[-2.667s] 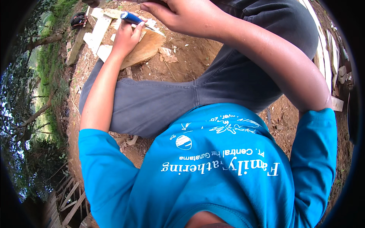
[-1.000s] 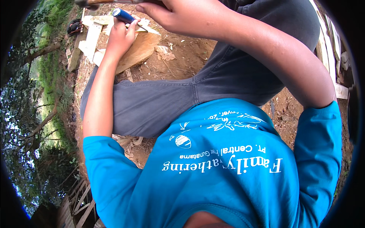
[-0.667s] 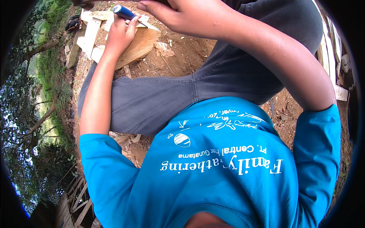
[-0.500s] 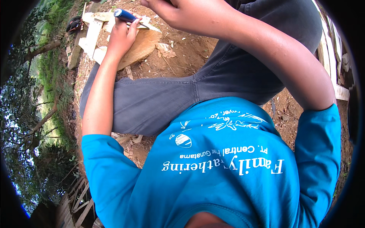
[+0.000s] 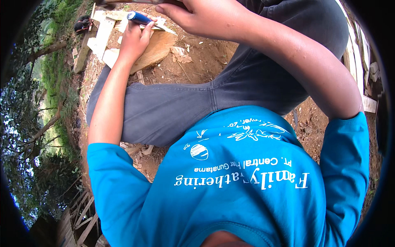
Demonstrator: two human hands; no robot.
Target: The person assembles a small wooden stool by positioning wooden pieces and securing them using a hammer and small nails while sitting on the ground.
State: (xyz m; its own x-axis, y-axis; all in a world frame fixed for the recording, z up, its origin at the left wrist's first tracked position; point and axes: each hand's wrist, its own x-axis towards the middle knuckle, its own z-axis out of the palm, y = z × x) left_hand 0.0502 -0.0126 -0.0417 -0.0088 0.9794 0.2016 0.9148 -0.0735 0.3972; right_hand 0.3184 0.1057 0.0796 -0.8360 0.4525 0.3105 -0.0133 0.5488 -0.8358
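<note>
My left hand is closed around a chisel with a blue handle. Its narrow blade points right, over the pale cut face of a wooden block. At the top edge, my right hand is wrapped round the handle of a long, dark striking tool, which looks like a hammer or mallet. The picture's edge cuts off part of that tool. Its far left end shows just above and left of the chisel handle.
Pale wood offcuts lie left of the block. Chips and a dry curled shaving are scattered on brown soil. My bent legs frame the work. Long boards rest at far right; green plants grow at left.
The dark tool has come down further into view at the top, along with my right hand. My left hand and the chisel have shifted slightly right.
</note>
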